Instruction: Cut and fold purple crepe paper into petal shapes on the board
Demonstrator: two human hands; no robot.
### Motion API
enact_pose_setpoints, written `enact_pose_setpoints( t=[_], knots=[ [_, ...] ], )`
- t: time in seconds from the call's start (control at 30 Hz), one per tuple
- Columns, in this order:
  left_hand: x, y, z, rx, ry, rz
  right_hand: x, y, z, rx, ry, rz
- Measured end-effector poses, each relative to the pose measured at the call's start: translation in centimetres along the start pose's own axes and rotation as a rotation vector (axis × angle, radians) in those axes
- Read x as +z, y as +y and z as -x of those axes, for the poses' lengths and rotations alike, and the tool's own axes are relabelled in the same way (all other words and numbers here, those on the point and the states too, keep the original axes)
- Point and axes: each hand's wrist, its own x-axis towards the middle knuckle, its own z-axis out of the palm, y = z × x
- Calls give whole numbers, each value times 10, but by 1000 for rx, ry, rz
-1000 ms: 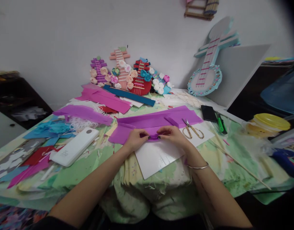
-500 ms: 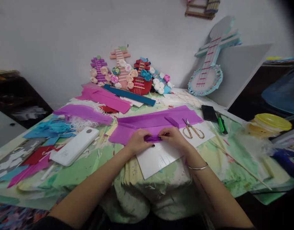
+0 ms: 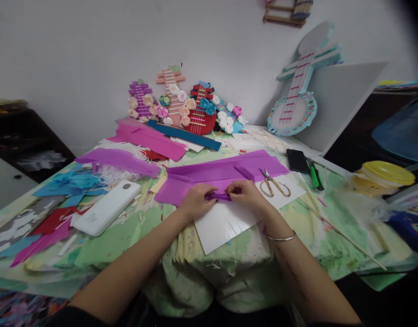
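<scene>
Between my two hands is a small folded strip of purple crepe paper (image 3: 221,196). My left hand (image 3: 199,200) pinches its left end, and my right hand (image 3: 243,193) pinches the right end. Under and behind the hands spreads a larger purple paper sheet (image 3: 216,170), with a loose purple piece (image 3: 244,173) lying on it. A white board (image 3: 226,229) lies beneath, its front corner toward me. Gold-handled scissors (image 3: 275,185) rest on the board, just right of my right hand.
A white power bank (image 3: 107,208) and paper scraps (image 3: 55,220) lie on the left. A black phone-like slab (image 3: 297,161), a green cutter (image 3: 314,176), a thin stick (image 3: 345,236) and a yellow-lidded tub (image 3: 386,175) are on the right. Decorated paper instruments (image 3: 198,113) line the wall.
My left thumb has shifted up and left onto the strip, and my right fingertips have moved slightly to the right. More of the purple strip shows between the hands.
</scene>
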Motion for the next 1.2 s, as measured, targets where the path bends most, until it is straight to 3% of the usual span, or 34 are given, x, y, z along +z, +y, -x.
enact_pose_setpoints(
  t=[0.3,0.5,0.77,0.97,1.2],
  knots=[
    [0,-9,-4,-214,117,272,-3,-5,1,-45,-103,-121],
    [4,-12,-6,-319,163,501,5,-8,-1,-19,-58,-301],
    [1,-3,-4,-277,149,667,9,-17,1,1,4,-429],
    [0,1,-4,-254,126,686,8,-20,2,21,24,-377],
    [0,-1,-3,-205,205,644,7,-21,2,27,37,-364]
  ],
)
